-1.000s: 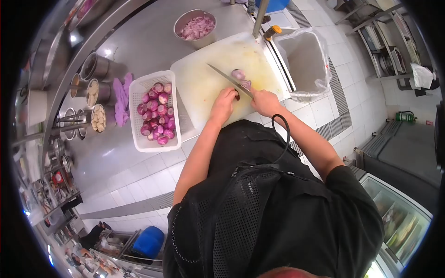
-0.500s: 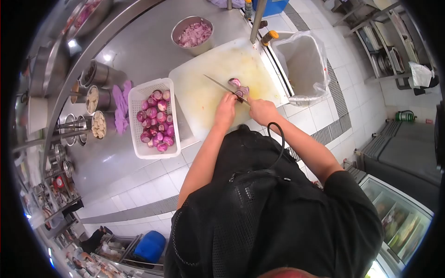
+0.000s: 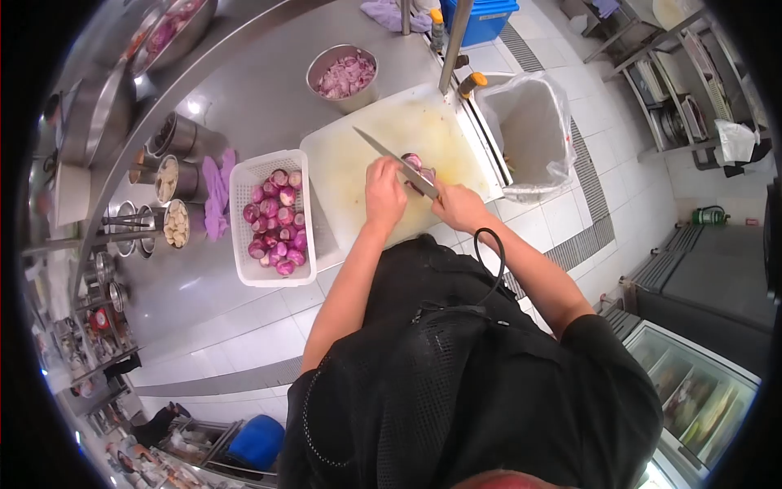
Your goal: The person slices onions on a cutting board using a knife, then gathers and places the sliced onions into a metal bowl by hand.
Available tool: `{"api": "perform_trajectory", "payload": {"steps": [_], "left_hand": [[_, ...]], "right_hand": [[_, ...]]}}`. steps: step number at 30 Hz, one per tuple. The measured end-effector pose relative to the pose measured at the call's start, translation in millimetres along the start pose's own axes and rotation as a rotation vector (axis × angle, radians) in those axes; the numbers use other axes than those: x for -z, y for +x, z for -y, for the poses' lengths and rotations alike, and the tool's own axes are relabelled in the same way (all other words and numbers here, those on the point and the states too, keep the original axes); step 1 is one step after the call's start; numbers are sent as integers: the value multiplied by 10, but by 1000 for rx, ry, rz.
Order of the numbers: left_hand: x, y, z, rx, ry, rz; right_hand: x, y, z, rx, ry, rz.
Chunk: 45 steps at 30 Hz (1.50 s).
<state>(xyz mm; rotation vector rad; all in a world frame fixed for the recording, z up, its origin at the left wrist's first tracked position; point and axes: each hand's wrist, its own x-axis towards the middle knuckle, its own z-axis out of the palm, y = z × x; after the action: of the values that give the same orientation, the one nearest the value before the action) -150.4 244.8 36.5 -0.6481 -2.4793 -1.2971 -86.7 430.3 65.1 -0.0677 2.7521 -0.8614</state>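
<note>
From the head camera, I look down on both my hands over a pale cutting board [image 3: 334,175]. My right hand [image 3: 458,207] is closed around the handle of a knife [image 3: 376,147], its long blade slanting away across the board toward the left, point outward. My left hand [image 3: 384,194] is bent at the fingers on the near side of the blade, the fingertips close against the steel. A small dark-red piece shows between that hand and the knife, but the fingers hide too much for me to tell whether I am pinching anything there. The cut onion [image 3: 428,174] lies on the board just beyond the blade, near its handle end, its purple skin edge and pale flesh partly covered by the knife.

Left of the board, a white basket [image 3: 275,283] holds many whole purple onions [image 3: 285,216]. At the board's far edge stands a metal bowl [image 3: 354,103] of chopped onion [image 3: 346,77]. A lined bin [image 3: 533,122] stands off the right side, and a lilac cloth [image 3: 217,196] lies beyond the basket on the steel table [image 3: 252,94].
</note>
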Motion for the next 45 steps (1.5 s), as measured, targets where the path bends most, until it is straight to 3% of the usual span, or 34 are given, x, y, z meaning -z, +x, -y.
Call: {"api": "perform_trajectory", "payload": {"steps": [2, 3, 4, 6, 10, 12, 15, 17, 19, 21, 22, 25, 27, 30, 34, 38, 43, 45], "left_hand": [[-18, 367, -129, -154, 64, 11], [-154, 436, -35, -144, 141, 204], [-203, 564, -44, -149, 136, 191], [-283, 697, -25, -60, 498, 879], [-165, 678, 171, 141, 374, 668], [88, 506, 226, 195, 151, 292], [510, 270, 80, 362, 238, 203], [479, 5, 157, 399, 328, 225], [407, -228, 297, 434, 416, 246], [378, -388, 346, 520, -10, 289], [397, -477, 306, 529, -10, 285], [417, -600, 204, 468, -88, 109], [350, -565, 201, 217, -56, 96], [155, -474, 168, 254, -43, 229], [94, -406, 145, 225, -59, 212], [98, -485, 133, 227, -38, 211], [70, -396, 153, 259, -27, 183], [66, -438, 160, 206, -17, 162]], "right_hand": [[-23, -126, -16, -6, -68, 92], [-48, -175, -27, -13, -129, 180], [-91, -201, -45, -11, -142, 174], [-199, -277, -60, 73, -196, 238], [-235, -279, -209, 77, -143, 243], [-190, -304, -380, 102, -93, 233], [-78, -267, -447, 55, -81, 180], [-83, -219, -458, -79, -128, 132], [-79, -155, -345, -43, -115, 142], [-113, -134, -200, -17, -109, 150], [-154, -131, -138, -13, -110, 159], [-230, -65, -102, 20, -197, 143], [-221, 3, -102, 39, -239, 141], [-113, -47, -43, 40, -304, 127], [62, -138, 112, 3, -335, 137], [-312, 16, -65, 31, -295, 92], [19, 13, 201, 26, -282, 158], [-260, 77, 20, 10, -252, 140]]}}
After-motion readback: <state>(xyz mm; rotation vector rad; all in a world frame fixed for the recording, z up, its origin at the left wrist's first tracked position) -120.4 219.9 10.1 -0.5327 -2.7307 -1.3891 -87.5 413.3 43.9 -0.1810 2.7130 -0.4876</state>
